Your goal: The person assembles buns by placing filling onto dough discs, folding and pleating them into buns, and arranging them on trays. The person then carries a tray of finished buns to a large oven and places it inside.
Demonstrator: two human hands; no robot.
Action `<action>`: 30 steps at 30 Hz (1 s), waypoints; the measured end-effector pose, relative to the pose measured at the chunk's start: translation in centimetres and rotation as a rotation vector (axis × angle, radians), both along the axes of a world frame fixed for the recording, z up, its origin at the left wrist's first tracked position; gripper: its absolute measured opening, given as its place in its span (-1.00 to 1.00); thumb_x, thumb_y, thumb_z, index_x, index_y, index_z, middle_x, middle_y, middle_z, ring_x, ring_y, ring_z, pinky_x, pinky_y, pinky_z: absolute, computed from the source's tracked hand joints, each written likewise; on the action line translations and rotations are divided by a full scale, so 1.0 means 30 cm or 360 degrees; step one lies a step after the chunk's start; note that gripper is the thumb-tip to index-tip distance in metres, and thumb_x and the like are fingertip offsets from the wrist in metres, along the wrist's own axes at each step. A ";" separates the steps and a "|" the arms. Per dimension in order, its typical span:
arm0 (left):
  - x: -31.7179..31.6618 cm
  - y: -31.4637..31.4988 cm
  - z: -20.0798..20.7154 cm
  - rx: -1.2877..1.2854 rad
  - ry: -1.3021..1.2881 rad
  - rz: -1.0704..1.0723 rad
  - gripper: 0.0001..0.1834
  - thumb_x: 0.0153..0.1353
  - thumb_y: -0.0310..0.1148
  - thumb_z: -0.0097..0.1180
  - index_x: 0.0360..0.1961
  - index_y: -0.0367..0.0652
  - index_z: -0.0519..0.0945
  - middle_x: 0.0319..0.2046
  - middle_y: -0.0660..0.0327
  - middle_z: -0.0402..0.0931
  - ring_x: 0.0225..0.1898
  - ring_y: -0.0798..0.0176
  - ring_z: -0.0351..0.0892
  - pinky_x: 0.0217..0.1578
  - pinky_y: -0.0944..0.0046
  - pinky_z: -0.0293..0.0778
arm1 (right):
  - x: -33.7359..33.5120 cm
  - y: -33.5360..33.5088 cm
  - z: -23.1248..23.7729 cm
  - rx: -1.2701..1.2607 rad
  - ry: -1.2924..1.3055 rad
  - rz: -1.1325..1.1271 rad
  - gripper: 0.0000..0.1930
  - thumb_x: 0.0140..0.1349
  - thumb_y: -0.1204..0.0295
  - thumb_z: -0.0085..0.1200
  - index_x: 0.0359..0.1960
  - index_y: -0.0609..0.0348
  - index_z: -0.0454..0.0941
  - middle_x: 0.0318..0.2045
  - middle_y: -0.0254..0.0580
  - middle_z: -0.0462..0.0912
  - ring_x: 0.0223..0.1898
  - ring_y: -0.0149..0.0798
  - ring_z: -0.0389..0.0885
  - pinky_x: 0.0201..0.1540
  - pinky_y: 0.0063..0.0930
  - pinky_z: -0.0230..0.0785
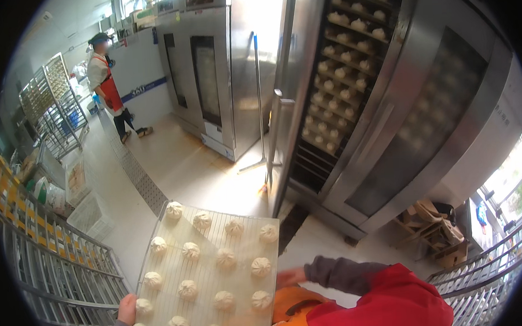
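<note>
My left hand (127, 310) grips the left edge of a pale, lined tray (209, 245), thumb uppermost. Rows of pleated buns (225, 258) sit spaced apart on the tray, which reaches out in front of me over the floor. At its right edge is a blurred hand (290, 276) on a grey sleeve. That arm appears to belong to a co-worker in an orange cap (298, 307) and red top (386, 304), close on my right. My own right hand does not show; the cap and the tray cover that area.
An open steel cabinet (350, 70) holds stacked trays of buns; its glazed door (440, 94) stands to the right. More steel cabinets (200, 66) and a blue-handled squeegee (259, 98) are ahead. Metal racks (59, 256) flank both sides. Another person (108, 88) stands far left.
</note>
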State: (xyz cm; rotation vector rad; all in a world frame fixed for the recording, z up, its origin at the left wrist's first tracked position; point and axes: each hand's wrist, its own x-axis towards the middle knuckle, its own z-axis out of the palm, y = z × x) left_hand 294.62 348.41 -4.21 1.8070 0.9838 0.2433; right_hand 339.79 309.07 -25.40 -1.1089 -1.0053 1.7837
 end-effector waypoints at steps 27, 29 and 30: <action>1.642 0.347 -0.606 -0.0376 0.0402 -0.0471 -0.68 0.36 -0.23 -0.05 -0.54 -0.13 0.40 -0.65 0.46 0.20 -0.61 0.53 0.15 -0.61 0.40 0.13 | 0.610 -0.004 0.018 -0.0394 -0.0245 -0.0933 -0.60 0.30 0.54 -0.02 0.19 0.24 0.37 0.08 -0.16 0.53 0.10 -0.25 0.48 0.11 -0.35 0.37; 1.791 0.350 -0.700 -0.0376 0.0429 -0.0509 -0.68 0.36 -0.23 -0.05 -0.54 -0.14 0.40 -0.64 0.46 0.20 -0.59 0.52 0.15 -0.59 0.39 0.14 | 0.736 -0.013 -0.044 -0.0734 -0.0447 -0.0820 -0.63 0.29 0.52 0.06 0.14 0.24 0.41 0.02 -0.19 0.57 0.07 -0.26 0.51 0.15 -0.35 0.35; 1.843 0.345 -0.738 -0.0368 0.0391 -0.0529 -0.67 0.36 -0.23 -0.05 -0.54 -0.15 0.39 -0.64 0.45 0.20 -0.58 0.52 0.15 -0.57 0.39 0.15 | 0.770 -0.017 -0.073 -0.0739 -0.0339 -0.0911 -0.64 0.29 0.52 0.07 0.12 0.23 0.43 0.01 -0.20 0.58 0.06 -0.28 0.52 0.13 -0.36 0.37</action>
